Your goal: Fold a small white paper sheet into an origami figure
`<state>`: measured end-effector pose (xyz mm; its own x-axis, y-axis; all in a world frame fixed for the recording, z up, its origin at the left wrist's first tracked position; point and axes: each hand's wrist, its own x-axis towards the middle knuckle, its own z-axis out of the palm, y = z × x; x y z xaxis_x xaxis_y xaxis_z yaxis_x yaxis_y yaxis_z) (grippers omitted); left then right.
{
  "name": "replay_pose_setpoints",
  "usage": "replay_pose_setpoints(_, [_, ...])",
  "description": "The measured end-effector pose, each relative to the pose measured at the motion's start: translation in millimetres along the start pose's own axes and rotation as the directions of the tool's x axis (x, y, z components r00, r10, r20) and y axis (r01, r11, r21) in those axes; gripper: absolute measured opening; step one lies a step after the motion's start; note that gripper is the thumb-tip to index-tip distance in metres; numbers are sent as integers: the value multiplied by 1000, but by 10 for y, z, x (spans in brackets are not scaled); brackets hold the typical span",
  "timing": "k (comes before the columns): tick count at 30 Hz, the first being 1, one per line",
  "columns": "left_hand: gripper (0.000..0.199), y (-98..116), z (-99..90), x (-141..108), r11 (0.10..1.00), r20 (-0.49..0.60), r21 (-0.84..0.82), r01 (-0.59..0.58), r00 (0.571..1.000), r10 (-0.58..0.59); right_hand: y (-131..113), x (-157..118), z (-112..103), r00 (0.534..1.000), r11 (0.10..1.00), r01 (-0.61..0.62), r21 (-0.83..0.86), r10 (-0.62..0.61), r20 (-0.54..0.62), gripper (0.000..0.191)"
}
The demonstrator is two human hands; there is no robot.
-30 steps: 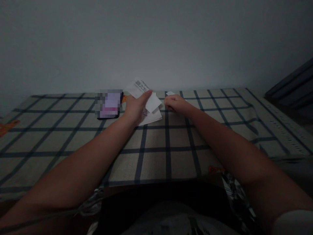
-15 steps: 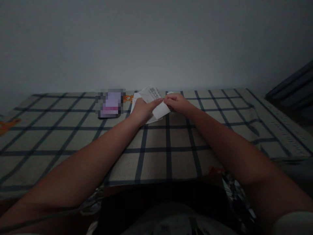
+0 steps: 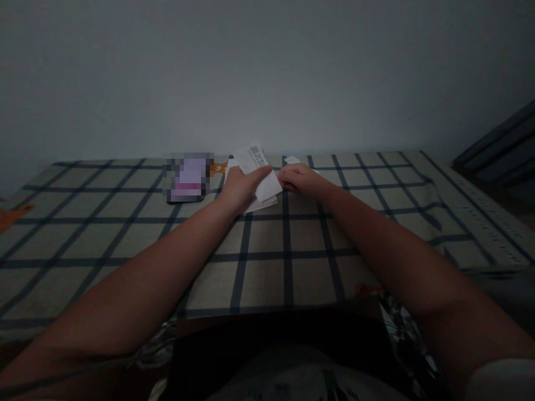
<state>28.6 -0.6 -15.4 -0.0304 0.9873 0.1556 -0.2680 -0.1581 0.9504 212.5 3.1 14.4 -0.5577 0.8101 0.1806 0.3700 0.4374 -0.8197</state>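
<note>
My left hand is closed on a white paper slip with a printed code near its far end, the thumb pressed on top. Under that slip and hand, more white paper lies on the checked cloth. Close to the slip's right edge is my right hand, its fingers curled together. Whether anything is pinched in those fingers is hidden. Another small white paper shows just behind the right hand, partly covered by it.
A phone, blurred by pixels, lies left of the papers. The table's checked cloth carries orange bear prints and reaches back to a pale wall. Dark striped fabric stands at the far right.
The slip in my left hand has shifted slightly left and tilted. My right hand's fingers have come away from its edge, and more of the paper behind that hand shows.
</note>
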Motion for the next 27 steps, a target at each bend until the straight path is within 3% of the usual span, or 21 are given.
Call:
replay_pose_setpoints(9, [46,-3,6,-9,999,40,1,55,998,-55,107,28,53,994,996,87,-11,-87,-63,28])
replay_pose_setpoints(16, [46,33,30,-46,996,35,50,78,996,-80,135,62,43,996,992,85,-91,-88,-26,25])
replay_pose_setpoints(24, [36,9,14,28,998,-4,-62,30,1000,-30,116,55,54,995,993,85,-77,-89,-45,25])
replay_pose_setpoints(27, [32,38,10,39,990,0,-127,62,998,-63,104,46,69,991,994,102,-28,-104,-80,26])
